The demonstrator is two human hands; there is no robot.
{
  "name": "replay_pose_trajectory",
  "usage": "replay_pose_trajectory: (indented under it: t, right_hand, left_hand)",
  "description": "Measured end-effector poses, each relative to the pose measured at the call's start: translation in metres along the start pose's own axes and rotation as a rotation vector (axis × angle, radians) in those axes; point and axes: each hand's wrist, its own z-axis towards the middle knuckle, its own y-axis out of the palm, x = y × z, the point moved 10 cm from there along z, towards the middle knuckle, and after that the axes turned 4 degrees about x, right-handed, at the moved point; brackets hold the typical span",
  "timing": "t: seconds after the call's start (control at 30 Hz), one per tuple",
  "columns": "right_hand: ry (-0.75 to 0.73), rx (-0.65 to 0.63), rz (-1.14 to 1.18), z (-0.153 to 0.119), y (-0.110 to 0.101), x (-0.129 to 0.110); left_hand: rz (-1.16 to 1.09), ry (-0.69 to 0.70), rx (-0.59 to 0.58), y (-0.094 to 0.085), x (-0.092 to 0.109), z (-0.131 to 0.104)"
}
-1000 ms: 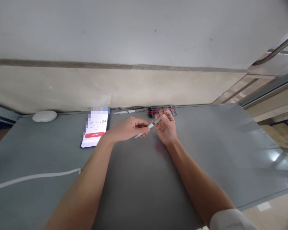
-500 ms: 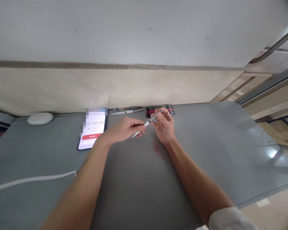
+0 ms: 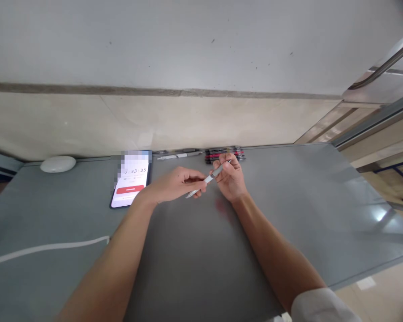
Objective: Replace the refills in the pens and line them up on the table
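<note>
Between my two hands a white and grey pen is held aslant above the grey table. My left hand pinches its lower white part, with the tip poking out below the fingers. Thumb and fingers of my right hand close round the grey upper end. Behind my right hand lies a bundle of dark and red pens near the wall. Left of that bundle, a white pen lies flat, with a dark pen just behind it.
A phone showing a running timer lies left of my left hand. Farther left sits a white oval case. A white cable crosses the table's left side. The tiled wall bounds the back edge.
Both hands and the pen have shifted very slightly right and down in the picture. The grip on the pen looks the same.
</note>
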Motion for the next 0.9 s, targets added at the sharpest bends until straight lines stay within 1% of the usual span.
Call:
replay_pose_trajectory:
  t: [0.23,0.4,0.5,0.73,0.83,0.9]
  right_hand:
    - [-0.051,0.172,-0.068,0.003,-0.014,-0.003]
    - [-0.032,0.136,-0.043,0.003,-0.011,-0.002]
    - [-0.033,0.116,-0.034,0.003,-0.010,-0.002]
    - [0.007,0.032,0.055,0.001,-0.003,-0.003]
    - [0.028,0.022,0.070,-0.001,-0.002,-0.003]
    - [0.033,0.016,0.078,-0.002,-0.001,-0.002]
  left_hand:
    - [-0.014,-0.049,0.174,-0.010,-0.018,0.009]
    - [-0.019,0.000,0.211,-0.014,-0.017,0.010]
    - [-0.019,0.007,0.177,-0.012,-0.016,0.010]
    - [-0.029,-0.013,0.042,0.005,-0.011,0.009]
    - [-0.042,-0.004,-0.021,0.012,-0.006,0.007]
    - [-0.053,0.003,-0.040,0.013,-0.004,0.006]
